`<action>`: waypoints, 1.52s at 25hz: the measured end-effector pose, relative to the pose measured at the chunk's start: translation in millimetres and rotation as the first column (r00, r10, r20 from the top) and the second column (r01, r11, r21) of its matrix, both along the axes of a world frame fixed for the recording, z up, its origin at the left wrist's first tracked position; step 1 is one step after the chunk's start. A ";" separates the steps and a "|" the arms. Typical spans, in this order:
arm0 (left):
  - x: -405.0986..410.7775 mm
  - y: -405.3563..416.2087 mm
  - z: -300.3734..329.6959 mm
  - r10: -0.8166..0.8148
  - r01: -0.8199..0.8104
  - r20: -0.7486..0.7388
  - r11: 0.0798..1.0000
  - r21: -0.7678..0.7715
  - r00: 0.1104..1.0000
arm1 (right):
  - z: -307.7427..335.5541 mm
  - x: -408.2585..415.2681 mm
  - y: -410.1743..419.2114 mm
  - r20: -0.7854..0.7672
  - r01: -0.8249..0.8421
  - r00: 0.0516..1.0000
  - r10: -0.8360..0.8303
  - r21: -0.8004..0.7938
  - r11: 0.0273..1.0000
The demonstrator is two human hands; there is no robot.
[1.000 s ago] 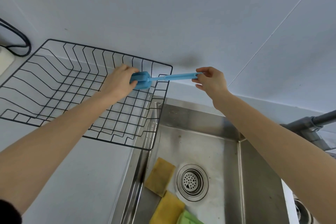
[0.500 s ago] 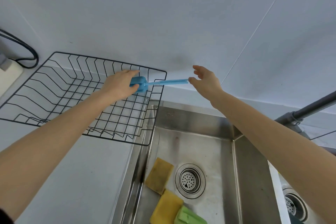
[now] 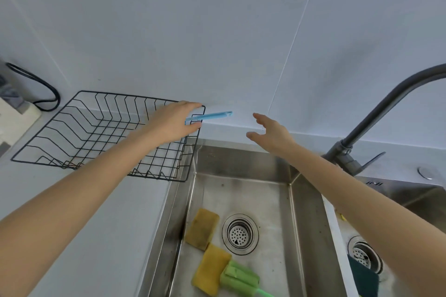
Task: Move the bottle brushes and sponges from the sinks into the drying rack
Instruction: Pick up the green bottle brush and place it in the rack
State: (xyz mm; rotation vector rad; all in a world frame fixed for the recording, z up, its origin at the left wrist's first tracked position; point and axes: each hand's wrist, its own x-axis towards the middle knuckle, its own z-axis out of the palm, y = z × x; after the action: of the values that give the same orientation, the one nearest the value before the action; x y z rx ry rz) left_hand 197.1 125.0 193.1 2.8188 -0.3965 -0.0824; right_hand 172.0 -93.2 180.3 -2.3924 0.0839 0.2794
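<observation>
The blue bottle brush (image 3: 212,116) lies across the far right corner of the drying rack (image 3: 79,125); its thin handle pokes out past the rim toward the wall, while its head end is hidden under the left hand (image 3: 175,123); whether that hand's grip is closed on the head or merely resting over it cannot be told. The right hand (image 3: 269,135) hovers just beside the handle tip, apart from it, grip wide and empty.

Judging by its build, the brush is light, with a stiff plastic handle and a softer head; the handle is the sure place to take it, though it may be wet and slick, and overhanging the rim it could tip out if nudged.

Below in the left sink (image 3: 241,185), two yellow sponges (image 3: 202,228) lie beside the drain (image 3: 240,234); one touches a green brush (image 3: 240,278) at the near edge; sponges should be soft, squashy and heavier if soaked, best pinched across the short sides; the green brush looks foam-headed, so its handle is the better hold. A dark green sponge (image 3: 363,277) sits in the right sink by its own drain; the faucet (image 3: 376,118) arches over. The rack stands on the counter (image 3: 101,212) to the left of the sinks.
</observation>
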 end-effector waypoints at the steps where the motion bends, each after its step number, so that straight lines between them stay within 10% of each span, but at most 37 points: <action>1: -7.8 -6.6 0.6 -0.016 0.016 -0.003 1.000 -0.007 1.000 | -3.8 -7.5 -5.7 -0.020 0.000 1.000 0.000 0.011 1.000; 19: -139.0 -104.3 -137.5 -0.320 0.341 -0.569 0.937 -0.073 0.757 | -133.9 -158.6 -88.1 -0.572 -0.049 0.818 0.061 0.036 0.998; 38: -204.4 -111.9 -222.6 -0.241 0.427 -0.657 0.894 0.136 0.714 | -193.6 -214.2 -85.9 -0.689 -0.218 0.718 0.098 -0.089 0.972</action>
State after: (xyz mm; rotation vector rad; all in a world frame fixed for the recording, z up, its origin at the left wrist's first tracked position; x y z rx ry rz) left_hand -7.4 13.0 -29.5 2.7080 -0.7747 -1.2168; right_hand -42.2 -179.1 -13.4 -2.3302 0.2488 1.2822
